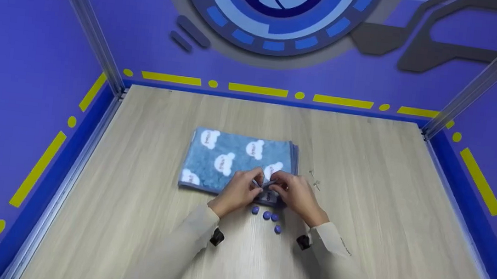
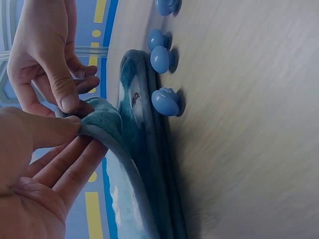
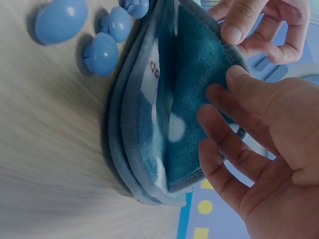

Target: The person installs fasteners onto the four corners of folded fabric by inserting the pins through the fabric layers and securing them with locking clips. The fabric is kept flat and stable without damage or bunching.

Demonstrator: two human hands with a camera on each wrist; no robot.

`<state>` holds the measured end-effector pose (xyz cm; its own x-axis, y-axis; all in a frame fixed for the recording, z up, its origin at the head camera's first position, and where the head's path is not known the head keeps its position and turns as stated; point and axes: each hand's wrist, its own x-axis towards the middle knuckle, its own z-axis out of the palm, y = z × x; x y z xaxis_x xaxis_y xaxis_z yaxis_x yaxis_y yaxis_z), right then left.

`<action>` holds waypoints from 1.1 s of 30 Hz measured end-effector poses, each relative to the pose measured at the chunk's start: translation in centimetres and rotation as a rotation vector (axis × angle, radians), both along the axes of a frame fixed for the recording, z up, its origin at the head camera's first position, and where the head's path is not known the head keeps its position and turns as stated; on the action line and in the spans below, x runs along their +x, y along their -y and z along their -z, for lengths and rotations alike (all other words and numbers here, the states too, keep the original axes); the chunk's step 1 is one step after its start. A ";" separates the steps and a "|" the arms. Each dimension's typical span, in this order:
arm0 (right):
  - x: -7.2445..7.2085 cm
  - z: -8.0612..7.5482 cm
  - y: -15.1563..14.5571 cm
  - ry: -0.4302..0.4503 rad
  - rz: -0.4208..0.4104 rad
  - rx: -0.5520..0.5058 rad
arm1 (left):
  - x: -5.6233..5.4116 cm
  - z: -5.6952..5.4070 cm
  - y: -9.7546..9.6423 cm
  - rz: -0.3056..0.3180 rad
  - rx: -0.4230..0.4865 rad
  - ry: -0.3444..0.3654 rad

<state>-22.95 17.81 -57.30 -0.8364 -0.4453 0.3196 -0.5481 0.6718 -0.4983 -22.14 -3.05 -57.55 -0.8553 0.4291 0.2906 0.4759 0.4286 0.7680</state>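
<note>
A folded blue plush blanket (image 1: 214, 154) with white bear-head prints lies mid-table, its layers stacked. Near its front right corner, the top layer is lifted off those beneath. My left hand (image 1: 239, 189) pinches the raised hem between thumb and fingers; in the left wrist view the bound edge (image 2: 117, 147) runs from under the thumb. Close beside it, my right hand (image 1: 299, 193) grips the same layer by its edge, thumb on the hem (image 3: 234, 55) in the right wrist view. Several blue mushroom-shaped pieces (image 2: 165, 102) stand on the table just in front of the blanket.
Small clear or metallic pieces (image 1: 316, 184) lie on the wooden table (image 1: 376, 194) to the right of the blanket. Purple-blue panels (image 1: 328, 81) with yellow marks wall in the back and sides, with metal posts (image 1: 92, 26) at the corners.
</note>
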 end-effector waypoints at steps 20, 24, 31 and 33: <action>0.1 0.4 -0.2 -0.032 -0.012 -0.010 | 2.2 1.2 1.4 0.098 -0.356 -0.165; 0.0 0.4 -0.2 -0.041 -0.015 -0.006 | 2.5 1.4 1.4 0.124 -0.463 -0.208; 0.2 0.4 -0.1 -0.031 -0.026 -0.005 | 2.7 1.9 0.8 0.132 -0.534 -0.214; 0.2 0.4 0.0 -0.031 -0.030 -0.008 | 2.9 2.0 0.7 0.127 -0.541 -0.223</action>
<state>-22.73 17.85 -57.71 -0.8125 -0.4669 0.3490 -0.5829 0.6510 -0.4861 -19.29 -3.79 -59.60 -0.7311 0.6612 0.1686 0.6736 0.6601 0.3323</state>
